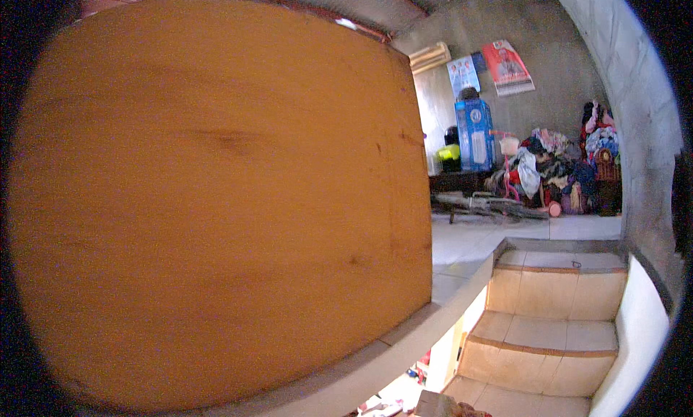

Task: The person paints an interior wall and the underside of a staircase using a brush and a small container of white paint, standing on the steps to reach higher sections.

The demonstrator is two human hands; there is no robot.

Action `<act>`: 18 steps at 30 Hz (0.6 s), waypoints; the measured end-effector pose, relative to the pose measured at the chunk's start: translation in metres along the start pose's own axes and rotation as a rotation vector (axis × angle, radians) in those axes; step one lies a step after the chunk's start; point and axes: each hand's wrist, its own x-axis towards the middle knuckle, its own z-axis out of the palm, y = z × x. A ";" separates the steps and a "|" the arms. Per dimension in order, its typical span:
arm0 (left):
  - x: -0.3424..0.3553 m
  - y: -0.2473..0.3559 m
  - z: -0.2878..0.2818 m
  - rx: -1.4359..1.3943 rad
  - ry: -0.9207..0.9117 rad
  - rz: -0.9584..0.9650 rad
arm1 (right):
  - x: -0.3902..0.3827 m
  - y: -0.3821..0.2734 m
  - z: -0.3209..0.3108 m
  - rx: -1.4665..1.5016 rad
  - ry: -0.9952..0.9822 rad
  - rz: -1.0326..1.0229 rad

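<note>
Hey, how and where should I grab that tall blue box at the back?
Probably by the upper part of its two upright sides, coming from the front. The blue box stands tall and narrow; a dark round object seems to sit on top, and the clothes heap lies toward its lower right.

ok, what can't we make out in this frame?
All head view:
- Both hands: neither identifiable; frame limits.
- Space behind the orange-brown panel: blocked by it.
- Stairs: lower end cut off by bottom edge.
- Brown block: cut off by bottom edge.
- Clothes pile: single garments too small, overlapping.
</note>
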 end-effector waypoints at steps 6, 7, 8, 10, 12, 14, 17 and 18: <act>0.013 -0.014 0.054 -0.005 0.085 -0.070 | 0.044 -0.060 -0.001 0.045 -0.007 -0.006; 0.016 -0.015 0.064 -0.010 0.095 -0.085 | 0.053 -0.075 0.005 0.021 0.008 0.004; 0.016 -0.013 0.076 -0.019 0.113 -0.080 | 0.075 -0.094 0.010 -0.011 -0.003 0.013; 0.015 -0.013 0.096 -0.028 0.134 -0.107 | 0.088 -0.119 0.018 0.012 0.040 0.027; 0.003 -0.009 0.107 -0.020 0.161 -0.122 | 0.100 -0.135 0.026 0.129 0.100 0.023; -0.028 -0.006 0.110 -0.014 0.205 -0.140 | 0.105 -0.155 0.035 0.034 0.081 0.037; -0.059 -0.019 0.101 -0.015 0.249 -0.181 | 0.097 -0.168 0.054 -0.078 0.134 0.067; -0.066 -0.020 0.099 -0.014 0.265 -0.213 | 0.098 -0.173 0.057 -0.106 0.136 0.071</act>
